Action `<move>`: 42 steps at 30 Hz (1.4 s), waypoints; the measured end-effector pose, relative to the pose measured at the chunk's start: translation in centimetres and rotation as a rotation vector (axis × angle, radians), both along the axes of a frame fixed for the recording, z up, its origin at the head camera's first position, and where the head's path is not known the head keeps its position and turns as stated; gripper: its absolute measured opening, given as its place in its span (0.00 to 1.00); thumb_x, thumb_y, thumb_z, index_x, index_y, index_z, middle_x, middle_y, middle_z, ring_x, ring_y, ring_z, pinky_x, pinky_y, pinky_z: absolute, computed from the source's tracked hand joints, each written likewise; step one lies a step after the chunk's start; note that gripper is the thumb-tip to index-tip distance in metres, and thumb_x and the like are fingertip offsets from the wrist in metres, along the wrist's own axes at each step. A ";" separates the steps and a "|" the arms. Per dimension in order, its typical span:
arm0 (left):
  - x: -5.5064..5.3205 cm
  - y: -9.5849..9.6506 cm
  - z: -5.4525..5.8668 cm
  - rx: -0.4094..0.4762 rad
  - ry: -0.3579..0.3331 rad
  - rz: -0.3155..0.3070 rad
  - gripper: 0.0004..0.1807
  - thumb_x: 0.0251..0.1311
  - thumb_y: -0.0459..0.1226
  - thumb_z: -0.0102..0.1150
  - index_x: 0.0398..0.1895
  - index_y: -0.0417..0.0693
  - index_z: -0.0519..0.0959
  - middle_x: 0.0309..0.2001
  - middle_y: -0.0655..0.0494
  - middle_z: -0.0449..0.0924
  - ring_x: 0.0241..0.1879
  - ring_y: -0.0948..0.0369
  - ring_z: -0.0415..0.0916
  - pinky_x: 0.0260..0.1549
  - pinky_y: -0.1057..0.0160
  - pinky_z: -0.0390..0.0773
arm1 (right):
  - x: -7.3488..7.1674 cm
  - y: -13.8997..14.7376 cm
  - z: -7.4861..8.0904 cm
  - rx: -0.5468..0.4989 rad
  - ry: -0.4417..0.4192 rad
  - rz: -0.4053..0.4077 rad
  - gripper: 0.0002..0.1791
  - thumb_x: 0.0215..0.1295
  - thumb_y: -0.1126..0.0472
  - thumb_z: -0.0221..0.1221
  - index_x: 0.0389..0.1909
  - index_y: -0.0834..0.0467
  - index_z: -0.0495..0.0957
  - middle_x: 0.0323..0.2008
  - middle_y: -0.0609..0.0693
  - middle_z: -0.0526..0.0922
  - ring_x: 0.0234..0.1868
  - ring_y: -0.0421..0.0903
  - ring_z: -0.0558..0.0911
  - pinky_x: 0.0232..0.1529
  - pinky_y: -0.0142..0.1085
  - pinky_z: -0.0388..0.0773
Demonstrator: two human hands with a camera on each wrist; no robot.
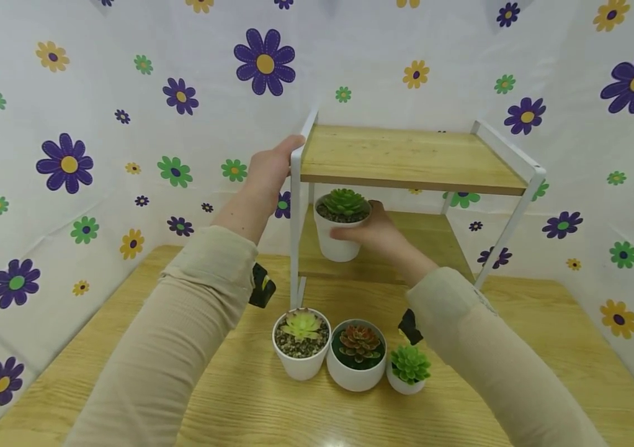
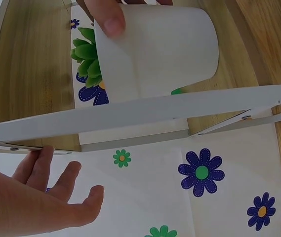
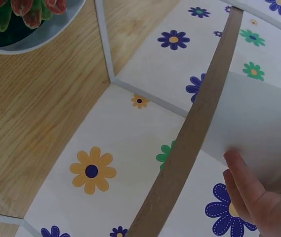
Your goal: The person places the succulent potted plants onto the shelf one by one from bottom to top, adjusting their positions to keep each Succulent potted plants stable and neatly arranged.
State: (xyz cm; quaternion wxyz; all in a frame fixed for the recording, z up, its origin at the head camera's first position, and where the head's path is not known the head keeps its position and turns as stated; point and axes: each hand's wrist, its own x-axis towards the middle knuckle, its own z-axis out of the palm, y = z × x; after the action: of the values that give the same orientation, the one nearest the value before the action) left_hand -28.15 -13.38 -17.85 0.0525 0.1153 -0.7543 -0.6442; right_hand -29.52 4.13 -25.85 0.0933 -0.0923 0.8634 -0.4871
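A two-tier shelf rack (image 1: 406,152) has wooden boards and a white metal frame. At its upper left corner my left hand (image 1: 269,174) grips the frame; some of its fingers (image 2: 40,165) show against the outside of the rack in the left wrist view. My right hand (image 1: 375,234) holds a white pot with a green succulent (image 1: 335,243) between the two boards, near the left post. The thumb lies across the pot's front, and the other fingers are mostly hidden behind it. Whether the pot's base touches the lower board (image 1: 428,239), I cannot tell.
Three more potted succulents stand in front of the rack on the wooden table (image 1: 261,410): a yellow-green one (image 1: 301,347), a reddish one (image 1: 357,360) and a small green one (image 1: 408,369). A flower-patterned sheet (image 1: 211,124) surrounds the table behind and at the sides.
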 end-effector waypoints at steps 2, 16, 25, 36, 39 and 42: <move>-0.1 0.1 0.0 0.004 0.001 0.000 0.36 0.59 0.58 0.50 0.67 0.50 0.64 0.69 0.56 0.62 0.69 0.57 0.56 0.69 0.52 0.54 | 0.3 0.4 0.0 0.004 -0.019 0.000 0.57 0.56 0.47 0.63 0.72 0.61 0.33 0.72 0.62 0.48 0.72 0.56 0.54 0.69 0.49 0.59; -0.3 0.0 0.2 0.007 -0.003 0.011 0.36 0.59 0.57 0.50 0.68 0.50 0.63 0.70 0.56 0.60 0.70 0.57 0.55 0.70 0.52 0.52 | 4.2 5.1 -0.8 0.016 -0.012 0.064 0.49 0.62 0.53 0.59 0.73 0.62 0.37 0.68 0.65 0.57 0.67 0.62 0.62 0.63 0.52 0.66; -0.2 -0.1 0.2 -0.006 -0.006 0.007 0.36 0.59 0.58 0.49 0.67 0.51 0.64 0.70 0.56 0.59 0.71 0.56 0.53 0.70 0.51 0.50 | 7.0 9.2 -2.6 0.121 0.058 0.098 0.49 0.61 0.48 0.60 0.71 0.65 0.43 0.65 0.66 0.62 0.65 0.63 0.65 0.61 0.55 0.67; -0.1 0.2 0.2 -0.007 -0.017 -0.010 0.36 0.59 0.58 0.49 0.68 0.52 0.63 0.71 0.56 0.59 0.72 0.56 0.51 0.71 0.50 0.49 | 10.4 13.4 -7.7 0.196 0.148 0.205 0.52 0.52 0.52 0.68 0.68 0.69 0.47 0.60 0.68 0.66 0.61 0.65 0.66 0.56 0.58 0.69; -0.1 0.1 0.1 -0.016 -0.024 -0.019 0.36 0.59 0.59 0.48 0.69 0.53 0.62 0.71 0.56 0.57 0.72 0.55 0.49 0.71 0.50 0.48 | 10.7 14.2 -9.2 0.224 0.141 0.233 0.51 0.51 0.54 0.68 0.68 0.69 0.49 0.60 0.68 0.66 0.62 0.67 0.65 0.56 0.62 0.66; -0.1 0.2 0.1 -0.027 -0.024 -0.027 0.37 0.59 0.60 0.47 0.69 0.53 0.60 0.72 0.56 0.56 0.72 0.55 0.48 0.71 0.50 0.48 | 10.8 14.8 -10.8 0.232 0.136 0.260 0.50 0.49 0.55 0.70 0.67 0.69 0.52 0.61 0.68 0.67 0.62 0.69 0.63 0.56 0.64 0.65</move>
State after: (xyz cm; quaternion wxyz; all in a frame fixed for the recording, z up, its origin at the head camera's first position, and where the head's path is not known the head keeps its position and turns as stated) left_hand -28.23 -13.14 -17.75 0.0361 0.1121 -0.7651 -0.6330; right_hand -18.68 18.89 -36.63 0.1070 -0.2242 0.8989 -0.3610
